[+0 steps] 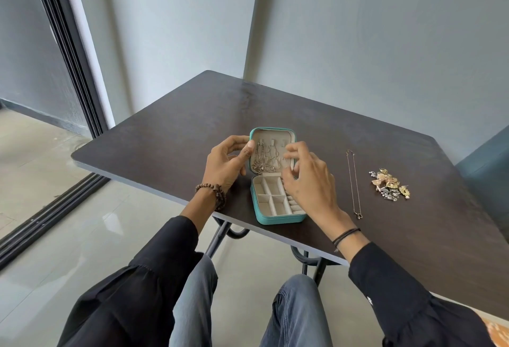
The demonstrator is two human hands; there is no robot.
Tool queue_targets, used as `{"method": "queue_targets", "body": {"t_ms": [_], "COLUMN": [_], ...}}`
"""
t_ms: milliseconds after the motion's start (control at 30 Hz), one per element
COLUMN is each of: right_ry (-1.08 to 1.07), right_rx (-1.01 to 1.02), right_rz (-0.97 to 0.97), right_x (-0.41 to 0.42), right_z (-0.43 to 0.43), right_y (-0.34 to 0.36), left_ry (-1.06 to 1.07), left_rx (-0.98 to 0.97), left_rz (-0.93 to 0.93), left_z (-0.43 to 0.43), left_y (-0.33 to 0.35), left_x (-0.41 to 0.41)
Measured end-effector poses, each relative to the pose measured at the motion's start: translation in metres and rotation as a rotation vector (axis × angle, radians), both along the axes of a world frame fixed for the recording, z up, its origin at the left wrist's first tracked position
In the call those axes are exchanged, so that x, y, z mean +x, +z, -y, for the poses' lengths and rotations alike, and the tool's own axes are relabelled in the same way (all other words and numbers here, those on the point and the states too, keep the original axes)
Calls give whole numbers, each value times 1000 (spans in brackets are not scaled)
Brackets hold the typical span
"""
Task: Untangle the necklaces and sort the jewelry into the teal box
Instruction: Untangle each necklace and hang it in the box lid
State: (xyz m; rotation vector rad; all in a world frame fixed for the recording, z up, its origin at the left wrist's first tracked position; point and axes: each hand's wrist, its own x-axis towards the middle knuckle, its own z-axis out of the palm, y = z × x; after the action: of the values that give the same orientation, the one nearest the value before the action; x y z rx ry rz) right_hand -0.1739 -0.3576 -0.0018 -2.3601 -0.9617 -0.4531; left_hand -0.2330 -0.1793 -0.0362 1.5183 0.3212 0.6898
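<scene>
- While the person sits at the dark brown rectangular table (192, 115), a thin single chain necklace (354, 181) lies stretched out straight on it, to the right of the box and apart from it.
- Farther right on the table sits a small heap of gold and silver brooch-like pieces (389, 184), well apart from both hands.
- The small teal zip-up jewelry box (275, 220) stands open near the table's near edge, with its cream-lined lid (272, 132) raised toward the wall.
- A bunch of silver chains (261, 160) hangs against the lid's lining, gathered thickest at the lower left.
- The box's tray is split by cream dividers into several compartments. Those in view show cream lining, and the right hand hides the right-hand ones.
- The left hand (228, 163), with a brown bead bracelet (212, 192) at the wrist, grips the lid: the thumb presses on its left rim and the fingers curl round behind that edge.
- The right hand (308, 178), with a black cord (346, 235) at the wrist, has its fingers bent and slightly spread, tips at the right half of the lid's lining. Whether they pinch a chain I cannot tell.
</scene>
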Motion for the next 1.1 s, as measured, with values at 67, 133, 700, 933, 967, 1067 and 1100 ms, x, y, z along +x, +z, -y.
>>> {"method": "queue_targets", "body": {"t_ms": [67, 133, 700, 933, 967, 1067, 1100], "right_ry": [32, 77, 95, 20, 48, 114, 108], "right_rx": [-14, -15, 4, 17, 5, 57, 77], "right_rz": [-8, -29, -64, -46, -53, -111, -126], "right_x": [0, -1, -2, 0, 0, 2, 2], "right_z": [-1, -1, 3, 2, 3, 4, 4], "right_y": [-1, -3, -12, -15, -16, -16, -16], "left_ry": [9, 15, 60, 71, 73, 80, 83], "left_rx": [-5, -5, 20, 27, 35, 59, 65], "left_rz": [-10, -16, -85, -112, -117, -129, -135], "left_z": [0, 0, 3, 5, 5, 5, 6], "left_y": [0, 0, 2, 5, 5, 5, 6], "left_x": [0, 0, -1, -3, -3, -4, -5]}}
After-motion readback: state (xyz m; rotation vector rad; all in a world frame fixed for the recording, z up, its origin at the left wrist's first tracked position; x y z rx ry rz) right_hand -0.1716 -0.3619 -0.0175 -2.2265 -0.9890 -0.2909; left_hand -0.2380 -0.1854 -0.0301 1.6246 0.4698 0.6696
